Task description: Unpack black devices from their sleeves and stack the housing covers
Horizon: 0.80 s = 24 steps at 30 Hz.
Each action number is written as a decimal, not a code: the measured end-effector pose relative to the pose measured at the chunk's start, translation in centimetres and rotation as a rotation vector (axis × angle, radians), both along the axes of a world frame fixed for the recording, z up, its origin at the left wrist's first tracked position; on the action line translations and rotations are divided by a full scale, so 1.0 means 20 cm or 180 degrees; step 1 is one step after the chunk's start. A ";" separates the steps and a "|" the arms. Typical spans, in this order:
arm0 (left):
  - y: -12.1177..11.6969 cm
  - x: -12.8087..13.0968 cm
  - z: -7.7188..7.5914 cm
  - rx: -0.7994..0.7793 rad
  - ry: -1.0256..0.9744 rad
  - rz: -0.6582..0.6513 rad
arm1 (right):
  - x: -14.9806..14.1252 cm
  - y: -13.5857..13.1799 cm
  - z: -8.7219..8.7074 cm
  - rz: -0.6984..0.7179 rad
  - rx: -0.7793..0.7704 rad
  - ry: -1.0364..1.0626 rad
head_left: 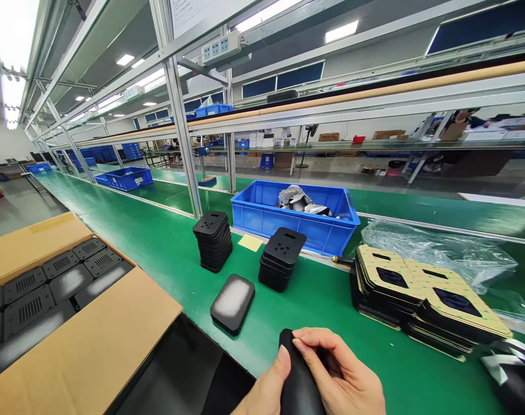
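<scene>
At the near edge of the bench, my left hand grips a black plastic casing, its thumb along the upper left edge. My right hand pinches the top right edge of the same casing between thumb and fingers; whether a smaller part sits in that pinch is hidden. Another black casing with a bright reflection lies flat just beyond my hands. Behind it stand two stacks of black covers, a left stack and a right stack, their tops pierced with small star-shaped holes and a slot.
An open cardboard box of black casings stands at left. A blue bin holds crumpled wrappers. At right are stacked adhesive-backed sheets, clear plastic film and a screwdriver. A yellow note lies on the green bench.
</scene>
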<state>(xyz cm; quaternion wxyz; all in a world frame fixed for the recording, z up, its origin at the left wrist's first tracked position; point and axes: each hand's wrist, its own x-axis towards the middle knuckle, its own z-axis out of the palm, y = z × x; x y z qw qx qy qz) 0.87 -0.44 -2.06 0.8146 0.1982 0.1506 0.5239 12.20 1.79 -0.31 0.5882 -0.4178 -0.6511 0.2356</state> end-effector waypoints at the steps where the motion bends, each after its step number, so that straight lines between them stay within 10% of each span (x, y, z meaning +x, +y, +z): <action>1: 0.00 0.00 0.00 -0.0009 -0.0045 0.0027 | 0.00 0.00 0.00 -0.0047 0.0091 -0.0138; 15: -0.01 -0.10 0.12 0.0063 0.0884 -0.0080 | -0.04 0.03 0.02 0.0108 0.0373 -0.0013; 24: 0.01 -0.05 0.01 0.0064 0.0491 0.0087 | -0.05 0.02 0.02 -0.0085 0.0593 -0.0582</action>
